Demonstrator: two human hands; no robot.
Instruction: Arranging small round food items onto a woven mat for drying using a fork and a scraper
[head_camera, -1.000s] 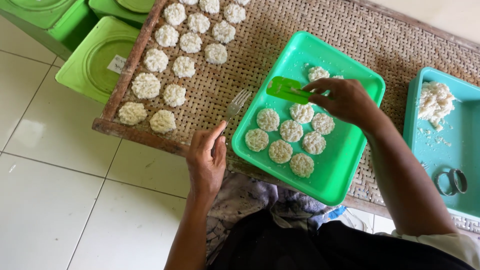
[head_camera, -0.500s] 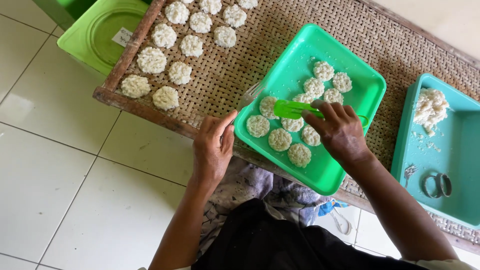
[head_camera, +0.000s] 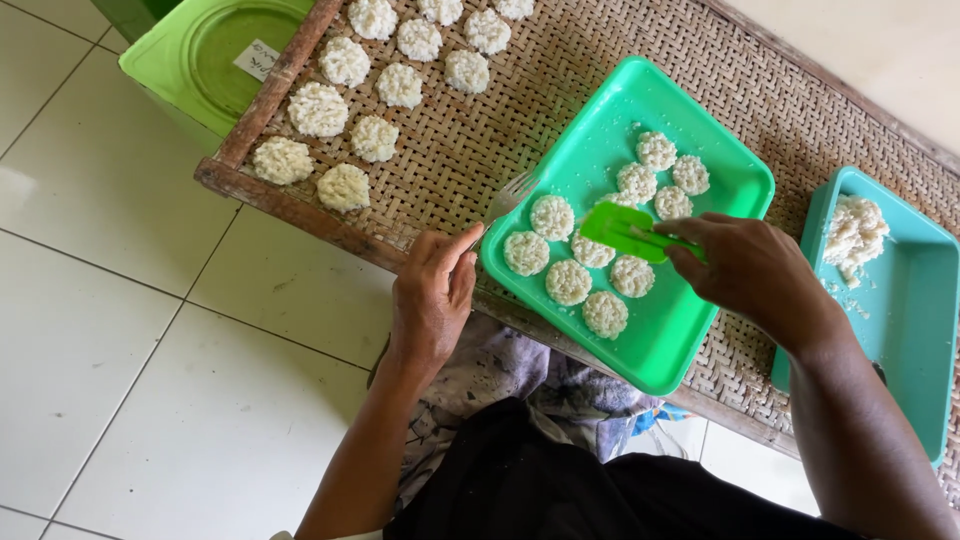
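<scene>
The right hand (head_camera: 750, 270) is pinching the handle of a green spatula (head_camera: 625, 230), fingers closed around it, its blade lying flat over the white rice cakes (head_camera: 570, 280) in the green tray (head_camera: 700, 330), seemingly to get under one. The left hand (head_camera: 432, 295) is resting against the tray's near corner, fingers loosely extended and gripping nothing, apparently bracing it on the woven mat (head_camera: 470, 150). A fork (head_camera: 510, 195) is lying just beside that corner. More cakes are sitting in rows on the mat

Home food-making spot: tiled floor (head_camera: 120, 330), woven drying rack (head_camera: 480, 140) of rice cakes (head_camera: 318, 108).
</scene>
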